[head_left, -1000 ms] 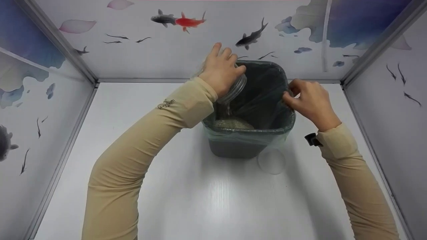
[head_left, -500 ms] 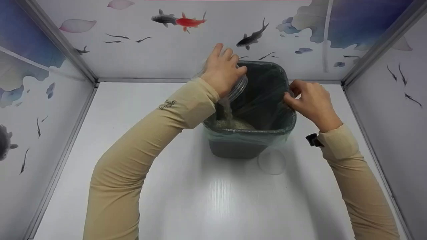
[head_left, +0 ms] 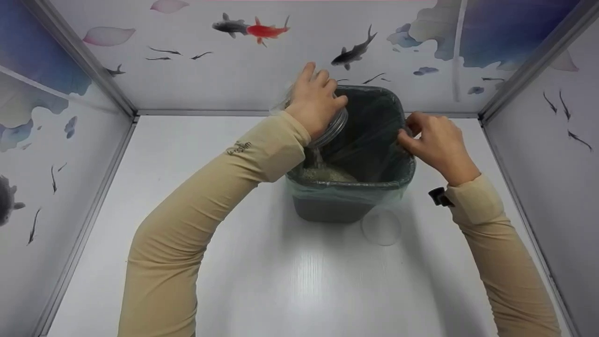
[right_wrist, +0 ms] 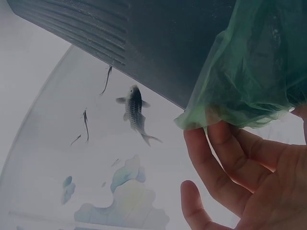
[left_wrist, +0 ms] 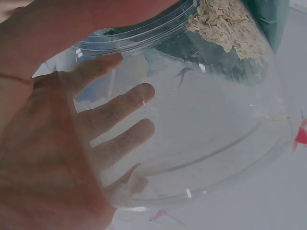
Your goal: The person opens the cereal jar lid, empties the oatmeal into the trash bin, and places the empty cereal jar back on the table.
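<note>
My left hand grips a clear plastic jar, tipped with its mouth down over a dark grey bin. Pale flakes lie near the jar's mouth in the left wrist view, and the rest of its wall looks bare. A thin stream falls from it onto a pale heap inside the bin. Green plastic bag lines the bin and folds over its rim. At the right side of that rim, my right hand pinches the bag's edge between thumb and fingers.
A clear round lid lies flat on the white table, just in front of the bin. Behind the bin rises a panel printed with fish, and similar panels stand at both sides.
The flow of flakes from the jar thickened half a second ago and is thinner now. My left hand has shifted very slightly right with the jar. The right hand keeps its place.
</note>
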`<act>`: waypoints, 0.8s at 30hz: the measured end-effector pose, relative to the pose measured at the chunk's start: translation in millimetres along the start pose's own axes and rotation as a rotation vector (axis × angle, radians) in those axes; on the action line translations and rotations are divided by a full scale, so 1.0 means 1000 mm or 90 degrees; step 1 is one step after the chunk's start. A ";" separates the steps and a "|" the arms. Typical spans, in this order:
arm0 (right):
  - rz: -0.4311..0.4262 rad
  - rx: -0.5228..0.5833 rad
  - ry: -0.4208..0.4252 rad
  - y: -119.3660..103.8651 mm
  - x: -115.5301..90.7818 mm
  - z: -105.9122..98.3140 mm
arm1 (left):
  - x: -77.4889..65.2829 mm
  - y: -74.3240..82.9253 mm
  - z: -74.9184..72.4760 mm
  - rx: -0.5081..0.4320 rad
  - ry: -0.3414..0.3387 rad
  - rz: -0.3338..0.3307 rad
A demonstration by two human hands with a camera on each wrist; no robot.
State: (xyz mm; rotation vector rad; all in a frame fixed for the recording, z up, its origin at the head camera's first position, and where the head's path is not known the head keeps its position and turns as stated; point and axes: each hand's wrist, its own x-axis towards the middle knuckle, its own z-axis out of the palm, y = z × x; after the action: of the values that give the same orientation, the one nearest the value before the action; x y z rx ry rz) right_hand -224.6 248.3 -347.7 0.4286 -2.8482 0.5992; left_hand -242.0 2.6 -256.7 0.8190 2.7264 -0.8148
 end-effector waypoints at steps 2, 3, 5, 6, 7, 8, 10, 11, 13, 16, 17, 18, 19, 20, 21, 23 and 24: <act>-0.004 -0.003 -0.001 0.000 0.000 0.000 | 0.000 0.000 0.000 -0.003 0.003 0.001; -0.006 -0.004 -0.001 -0.001 0.000 0.000 | 0.000 0.000 0.001 -0.003 0.003 0.001; -0.010 -0.008 0.001 -0.001 0.000 0.000 | 0.001 0.001 0.001 -0.006 0.006 0.000; -0.013 -0.009 0.001 -0.001 0.000 0.000 | 0.001 0.001 0.002 -0.008 0.008 0.000; -0.014 -0.011 0.001 -0.001 0.000 -0.001 | 0.001 0.001 0.002 -0.009 0.008 0.000; -0.015 -0.012 0.001 -0.002 0.000 -0.001 | 0.001 0.001 0.002 -0.009 0.008 -0.001; -0.016 -0.013 0.001 -0.002 0.001 -0.001 | 0.001 0.001 0.002 -0.011 0.009 -0.003; -0.016 -0.013 0.001 -0.003 0.001 -0.001 | 0.000 0.001 0.002 -0.011 0.009 -0.003; -0.018 -0.008 -0.001 -0.003 0.001 -0.002 | 0.000 0.001 0.002 -0.012 0.011 -0.003; -0.023 0.004 -0.002 -0.004 0.001 -0.001 | 0.000 0.000 0.002 -0.014 0.012 -0.004; -0.025 0.010 -0.003 -0.004 0.001 -0.001 | 0.000 0.000 0.002 -0.015 0.013 -0.004; -0.027 0.014 -0.003 -0.004 0.001 -0.001 | 0.000 0.000 0.002 -0.014 0.013 -0.003; -0.028 0.018 -0.003 -0.004 0.001 -0.001 | 0.001 0.000 0.002 -0.015 0.012 -0.002; -0.029 0.021 -0.004 -0.003 0.001 -0.001 | 0.001 0.000 0.002 -0.015 0.011 -0.001; -0.029 0.022 -0.004 -0.003 0.001 -0.001 | 0.002 0.000 0.002 -0.015 0.009 0.001; -0.026 0.022 -0.009 -0.003 0.000 -0.002 | 0.003 0.001 0.001 -0.015 0.006 0.006; -0.024 0.021 -0.014 -0.004 0.000 -0.003 | 0.003 0.001 0.001 -0.014 0.004 0.008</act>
State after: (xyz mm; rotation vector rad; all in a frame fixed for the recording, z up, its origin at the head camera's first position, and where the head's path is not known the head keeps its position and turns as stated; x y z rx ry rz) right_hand -223.3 246.3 -343.9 0.4957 -2.8472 0.6381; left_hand -244.0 4.5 -258.6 0.8342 2.7284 -0.7790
